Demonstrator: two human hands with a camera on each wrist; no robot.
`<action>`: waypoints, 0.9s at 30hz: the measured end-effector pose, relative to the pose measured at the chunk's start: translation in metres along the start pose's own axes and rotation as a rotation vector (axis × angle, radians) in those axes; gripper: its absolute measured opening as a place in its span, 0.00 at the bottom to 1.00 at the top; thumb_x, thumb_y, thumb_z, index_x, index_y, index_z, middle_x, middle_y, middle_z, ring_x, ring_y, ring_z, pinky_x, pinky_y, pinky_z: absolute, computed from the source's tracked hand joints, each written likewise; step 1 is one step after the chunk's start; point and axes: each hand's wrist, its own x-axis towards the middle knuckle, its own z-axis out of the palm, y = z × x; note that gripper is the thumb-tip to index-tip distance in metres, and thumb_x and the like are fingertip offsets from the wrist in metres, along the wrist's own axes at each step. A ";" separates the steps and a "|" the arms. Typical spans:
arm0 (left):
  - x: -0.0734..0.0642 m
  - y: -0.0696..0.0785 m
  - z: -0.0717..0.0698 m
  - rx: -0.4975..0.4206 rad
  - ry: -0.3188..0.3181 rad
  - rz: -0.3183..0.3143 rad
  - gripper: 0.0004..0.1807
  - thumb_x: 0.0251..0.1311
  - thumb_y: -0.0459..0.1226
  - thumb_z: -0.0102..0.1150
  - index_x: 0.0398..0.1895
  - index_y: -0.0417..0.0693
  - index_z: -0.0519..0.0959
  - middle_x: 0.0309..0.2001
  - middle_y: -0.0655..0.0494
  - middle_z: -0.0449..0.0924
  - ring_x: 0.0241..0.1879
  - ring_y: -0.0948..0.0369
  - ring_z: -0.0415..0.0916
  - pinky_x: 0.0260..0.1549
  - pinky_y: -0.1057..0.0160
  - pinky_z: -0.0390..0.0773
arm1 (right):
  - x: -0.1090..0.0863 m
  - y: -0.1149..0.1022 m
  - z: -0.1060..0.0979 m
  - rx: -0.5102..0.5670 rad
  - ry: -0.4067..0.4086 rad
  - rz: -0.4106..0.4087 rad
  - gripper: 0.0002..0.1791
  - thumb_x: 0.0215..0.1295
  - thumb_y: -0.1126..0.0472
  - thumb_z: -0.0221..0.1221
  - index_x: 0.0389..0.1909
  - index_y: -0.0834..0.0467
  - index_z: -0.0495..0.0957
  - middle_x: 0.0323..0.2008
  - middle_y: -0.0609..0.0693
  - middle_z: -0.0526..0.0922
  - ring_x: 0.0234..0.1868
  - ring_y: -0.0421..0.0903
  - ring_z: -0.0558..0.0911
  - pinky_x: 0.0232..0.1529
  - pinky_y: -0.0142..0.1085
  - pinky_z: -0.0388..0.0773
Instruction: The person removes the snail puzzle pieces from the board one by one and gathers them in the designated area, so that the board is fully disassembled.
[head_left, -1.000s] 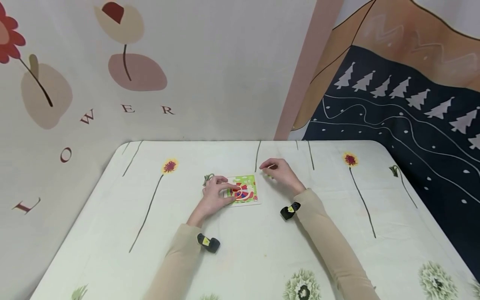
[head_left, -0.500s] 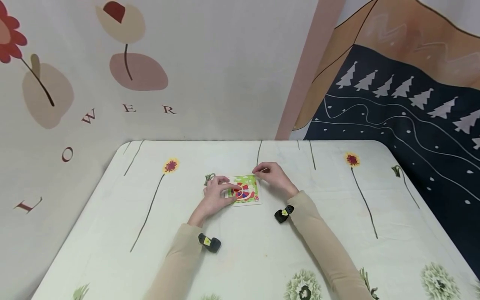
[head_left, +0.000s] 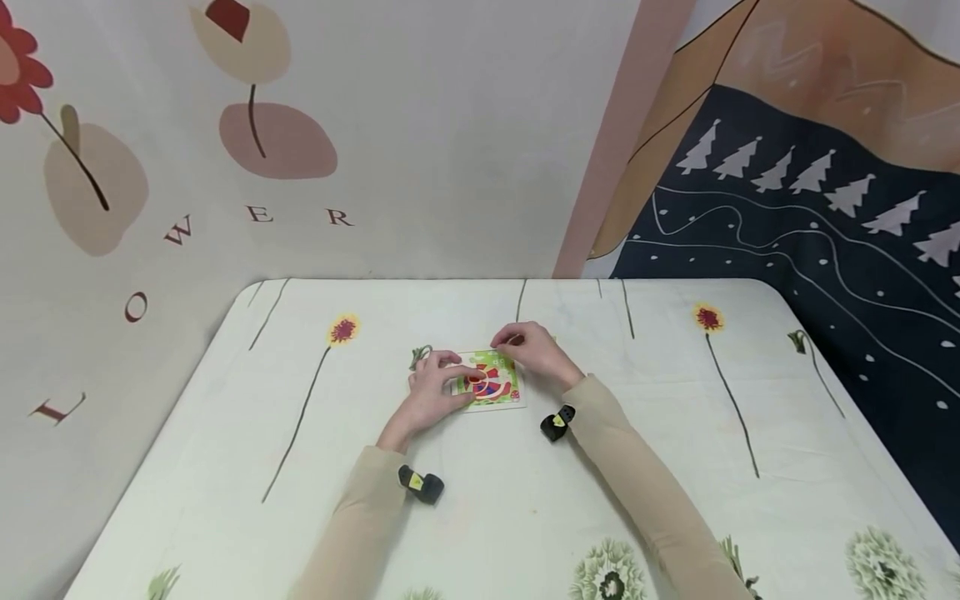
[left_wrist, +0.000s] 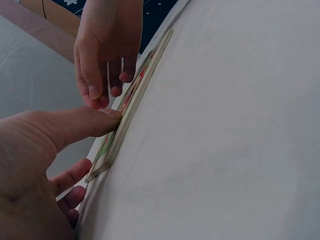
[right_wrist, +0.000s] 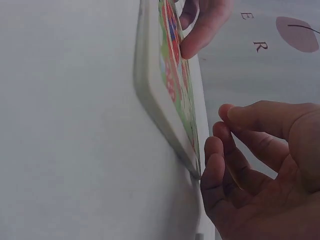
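Note:
A small, thick square picture board [head_left: 506,388], green with red, blue and white shapes, lies on the cloth. My left hand [head_left: 431,395] reaches over its left side, index finger and thumb resting on the picture. In the left wrist view the thumb presses beside the edge of the board [left_wrist: 142,86]. My right hand [head_left: 537,352] hovers over the upper right corner, thumb and index fingertips brought together. In the right wrist view that right hand [right_wrist: 262,160] is beside the corner of the board [right_wrist: 159,110]; I cannot tell whether something small is between the fingertips.
A white flower-printed cloth [head_left: 480,508] covers the table. Behind it hangs a pale printed backdrop [head_left: 450,167], with a dark tree-patterned part [head_left: 750,208] at the right. A black wrist camera [head_left: 422,485] sits on the left wrist, another black wrist camera [head_left: 557,423] on the right.
My right hand has moved left, from beside the board to over its upper right corner. The left hand has stayed on the board.

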 end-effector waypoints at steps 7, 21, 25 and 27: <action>0.001 0.001 -0.001 0.006 -0.022 -0.004 0.19 0.57 0.37 0.68 0.54 0.52 0.84 0.65 0.44 0.62 0.69 0.41 0.49 0.63 0.36 0.48 | 0.010 -0.008 0.005 -0.073 -0.069 -0.054 0.10 0.68 0.65 0.58 0.46 0.60 0.84 0.47 0.56 0.86 0.48 0.49 0.81 0.56 0.42 0.76; 0.000 0.002 -0.002 -0.008 -0.017 -0.006 0.18 0.58 0.36 0.67 0.53 0.51 0.84 0.65 0.44 0.62 0.69 0.41 0.49 0.62 0.37 0.48 | 0.016 -0.006 0.012 -0.081 -0.196 -0.096 0.14 0.68 0.67 0.55 0.51 0.61 0.82 0.51 0.57 0.84 0.49 0.48 0.79 0.55 0.40 0.74; 0.000 0.002 -0.002 -0.006 -0.017 -0.005 0.18 0.57 0.35 0.67 0.53 0.50 0.84 0.65 0.44 0.62 0.68 0.41 0.49 0.62 0.36 0.48 | 0.015 -0.005 0.012 -0.076 -0.223 -0.104 0.16 0.68 0.67 0.54 0.54 0.61 0.81 0.55 0.57 0.81 0.52 0.48 0.76 0.54 0.39 0.72; 0.000 0.003 -0.002 -0.004 -0.018 -0.005 0.18 0.57 0.35 0.67 0.53 0.50 0.84 0.65 0.44 0.62 0.68 0.41 0.49 0.62 0.37 0.49 | 0.015 -0.005 0.012 -0.082 -0.226 -0.113 0.16 0.68 0.68 0.54 0.54 0.60 0.81 0.55 0.57 0.80 0.53 0.49 0.76 0.55 0.40 0.71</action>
